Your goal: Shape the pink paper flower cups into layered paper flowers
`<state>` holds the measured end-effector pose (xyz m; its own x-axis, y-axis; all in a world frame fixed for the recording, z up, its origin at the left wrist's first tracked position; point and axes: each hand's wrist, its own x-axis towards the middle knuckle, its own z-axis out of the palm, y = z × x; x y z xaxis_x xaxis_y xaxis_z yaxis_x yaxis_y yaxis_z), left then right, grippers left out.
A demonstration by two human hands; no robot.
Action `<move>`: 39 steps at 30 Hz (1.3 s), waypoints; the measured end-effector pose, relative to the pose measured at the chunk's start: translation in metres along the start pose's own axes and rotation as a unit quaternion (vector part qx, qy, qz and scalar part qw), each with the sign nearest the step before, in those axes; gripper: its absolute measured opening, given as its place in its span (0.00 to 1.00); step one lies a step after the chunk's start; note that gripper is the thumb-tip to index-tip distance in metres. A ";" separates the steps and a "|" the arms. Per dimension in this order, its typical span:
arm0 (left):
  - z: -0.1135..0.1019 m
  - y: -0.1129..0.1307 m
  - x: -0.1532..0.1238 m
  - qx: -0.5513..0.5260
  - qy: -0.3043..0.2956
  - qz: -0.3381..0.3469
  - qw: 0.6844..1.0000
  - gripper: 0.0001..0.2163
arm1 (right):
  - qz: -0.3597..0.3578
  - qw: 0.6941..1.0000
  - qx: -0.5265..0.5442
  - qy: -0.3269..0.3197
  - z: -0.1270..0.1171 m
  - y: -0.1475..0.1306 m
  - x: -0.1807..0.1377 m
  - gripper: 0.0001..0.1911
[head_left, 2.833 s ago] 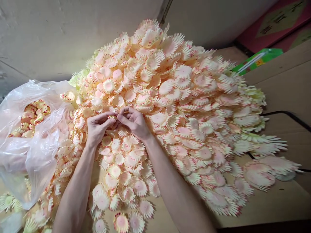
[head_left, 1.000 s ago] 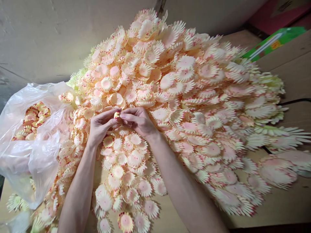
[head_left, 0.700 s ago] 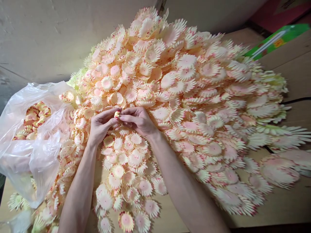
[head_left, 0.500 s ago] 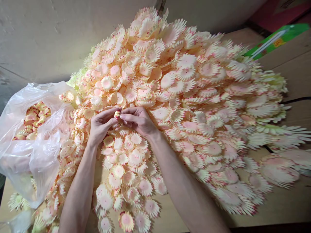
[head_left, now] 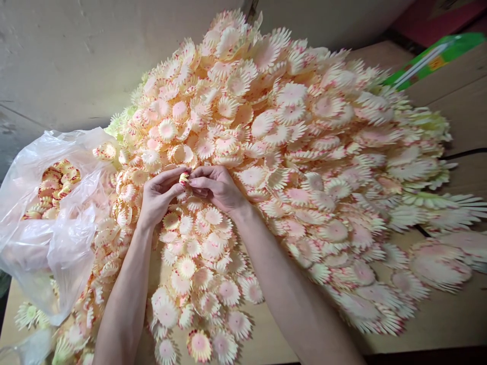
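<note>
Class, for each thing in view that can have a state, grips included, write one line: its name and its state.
Left grip: pinched shut on the small petal piece.
Right grip: pinched, fingertips at the same piece.
Small petal piece: curled, between the fingertips.
Petal pile: heaped loosely.
Plastic bag: crumpled, with an opening.
Curled pieces: bunched, showing through that opening.
Green packet: lying slanted.

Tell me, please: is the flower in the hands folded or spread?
Folded: the flower shows as a small, tight, red-tipped bud between the left hand and right hand, while flowers below lie more spread.
</note>
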<state>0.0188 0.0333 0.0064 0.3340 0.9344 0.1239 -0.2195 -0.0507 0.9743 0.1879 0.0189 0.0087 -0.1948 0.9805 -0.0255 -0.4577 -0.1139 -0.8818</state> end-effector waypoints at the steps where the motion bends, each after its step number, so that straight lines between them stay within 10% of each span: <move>1: 0.000 0.000 0.000 -0.002 0.001 0.002 1.000 0.14 | -0.001 1.000 -0.001 0.001 0.000 0.000 0.000 0.08; 39: 0.001 -0.003 0.002 -0.017 0.031 0.013 0.999 0.12 | -0.023 0.999 -0.024 -0.033 0.004 -0.001 0.000 0.13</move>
<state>0.0209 0.0350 0.0044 0.2703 0.9532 0.1351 -0.2587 -0.0633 0.9639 0.1851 0.0185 0.0113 -0.2312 0.9719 0.0453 -0.4260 -0.0592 -0.9028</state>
